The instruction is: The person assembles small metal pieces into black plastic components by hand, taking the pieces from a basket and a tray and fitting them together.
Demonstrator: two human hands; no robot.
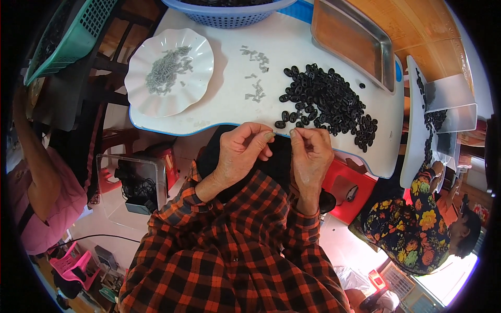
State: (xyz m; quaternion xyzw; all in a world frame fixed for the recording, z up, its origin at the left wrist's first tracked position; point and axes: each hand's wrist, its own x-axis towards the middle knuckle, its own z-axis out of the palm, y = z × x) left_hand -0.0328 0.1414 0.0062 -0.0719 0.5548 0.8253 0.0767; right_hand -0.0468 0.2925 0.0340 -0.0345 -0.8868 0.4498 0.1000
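Note:
Both hands meet close together at the near edge of the white table. My left hand pinches thumb and forefinger together, and whatever sits in the tips is too small to name. A short gap to its right, my right hand holds the same kind of pinch, its contents also hidden. Just beyond my right hand lies a heap of small black oval pieces with holes. Short grey, clear-looking rods are scattered ahead of my hands. More such rods fill part of a white scalloped plate at the left.
A blue plastic basket with dark contents stands at the far edge, and a metal tray lies at far right. A green basket is at upper left. People sit on both sides: a pink shirt left, a flowered top right.

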